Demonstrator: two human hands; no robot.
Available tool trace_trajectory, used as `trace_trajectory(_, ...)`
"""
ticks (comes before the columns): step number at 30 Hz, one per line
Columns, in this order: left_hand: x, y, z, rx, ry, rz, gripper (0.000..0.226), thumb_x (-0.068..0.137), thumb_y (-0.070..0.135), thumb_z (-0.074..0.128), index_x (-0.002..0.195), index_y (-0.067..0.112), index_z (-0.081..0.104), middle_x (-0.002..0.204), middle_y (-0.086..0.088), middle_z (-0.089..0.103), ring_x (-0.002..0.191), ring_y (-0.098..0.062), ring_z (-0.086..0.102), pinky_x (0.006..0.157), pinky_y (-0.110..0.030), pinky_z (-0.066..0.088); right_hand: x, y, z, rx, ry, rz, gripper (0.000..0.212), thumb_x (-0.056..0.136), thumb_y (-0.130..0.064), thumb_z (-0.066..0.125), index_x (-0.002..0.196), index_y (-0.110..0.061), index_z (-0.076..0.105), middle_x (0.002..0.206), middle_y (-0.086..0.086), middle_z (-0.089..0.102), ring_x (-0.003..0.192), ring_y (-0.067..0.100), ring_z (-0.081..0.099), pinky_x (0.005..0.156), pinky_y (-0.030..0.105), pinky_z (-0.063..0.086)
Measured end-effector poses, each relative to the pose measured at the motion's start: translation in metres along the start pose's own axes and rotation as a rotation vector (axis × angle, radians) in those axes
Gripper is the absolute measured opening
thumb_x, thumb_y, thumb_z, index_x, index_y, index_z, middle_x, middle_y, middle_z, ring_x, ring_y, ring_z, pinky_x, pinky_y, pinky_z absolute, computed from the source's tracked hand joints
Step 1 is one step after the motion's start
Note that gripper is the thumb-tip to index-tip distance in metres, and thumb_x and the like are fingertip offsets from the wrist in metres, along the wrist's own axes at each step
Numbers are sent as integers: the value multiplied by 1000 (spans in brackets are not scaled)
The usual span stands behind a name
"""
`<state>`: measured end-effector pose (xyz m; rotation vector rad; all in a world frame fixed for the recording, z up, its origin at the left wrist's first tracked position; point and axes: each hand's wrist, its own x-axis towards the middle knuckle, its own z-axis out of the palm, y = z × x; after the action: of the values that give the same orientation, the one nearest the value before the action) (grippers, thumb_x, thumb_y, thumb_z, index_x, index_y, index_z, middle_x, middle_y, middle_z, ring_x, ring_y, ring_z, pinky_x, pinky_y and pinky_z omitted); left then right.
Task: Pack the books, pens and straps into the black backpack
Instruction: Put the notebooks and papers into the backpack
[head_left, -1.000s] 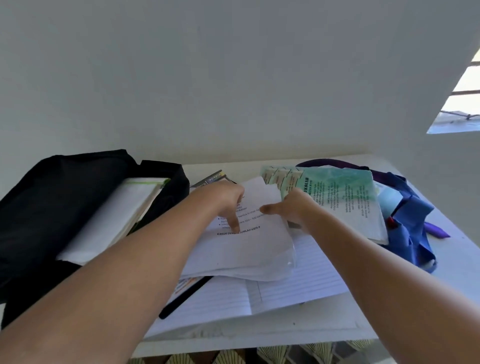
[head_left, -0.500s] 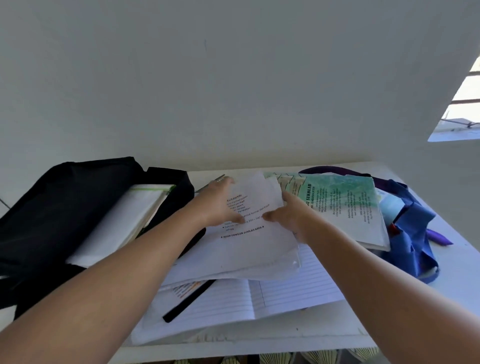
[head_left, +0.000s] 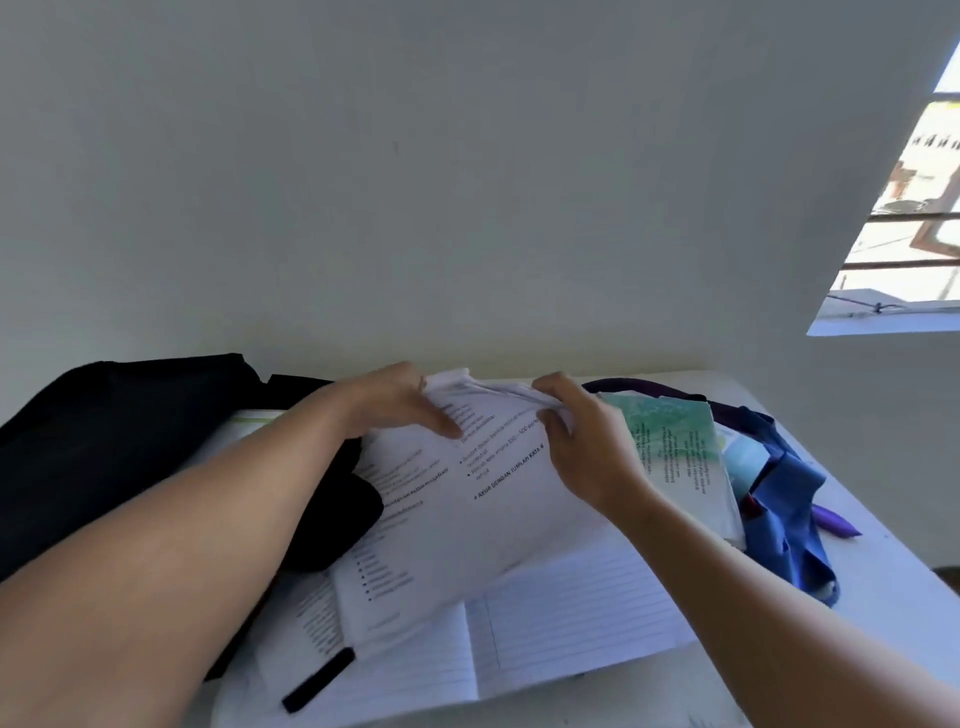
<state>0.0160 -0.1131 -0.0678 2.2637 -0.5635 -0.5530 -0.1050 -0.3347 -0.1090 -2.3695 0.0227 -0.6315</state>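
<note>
While black backpack (head_left: 130, 441) lies mid-left of frame, left hand (head_left: 387, 402) and right hand (head_left: 582, 441) both pinch printed papers (head_left: 467, 509) at center.

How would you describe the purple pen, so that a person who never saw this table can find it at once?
Start from the white table and go to its right side, where a crumpled blue cloth lies beside the books. The purple pen sticks out from under the right edge of that cloth, away from the two hands. It is the only small, glossy purple thing there; the other marker, near the front left, is black.
</note>
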Motion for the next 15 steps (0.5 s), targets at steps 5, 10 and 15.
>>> trace_trajectory(5,7,21,3,24,19,95,35,85,24,82,117,29,69,110,0,76,106,-20,70,98,-37,54,16,10,-12,-14,159,65,39,99,-20,66,135,-27,54,124,1,67,115,28,57,105,45,43)
trace_trajectory(10,5,20,6,-247,158,107,23,87,23,82,108,26,73,101,10,79,94,-10,74,95,-37,56,11,22,-15,202,501,486,104,82,-55,83,159,-23,21,158,9,27,148,28,26,121,46,28)
trace_trajectory(15,-1,27,2,-602,197,156,53,75,22,84,126,12,70,119,-6,75,110,-24,72,102,-53,53,18,32,-20,984,39,576,77,71,-44,89,134,-13,60,127,13,73,110,27,74,95,44,58)
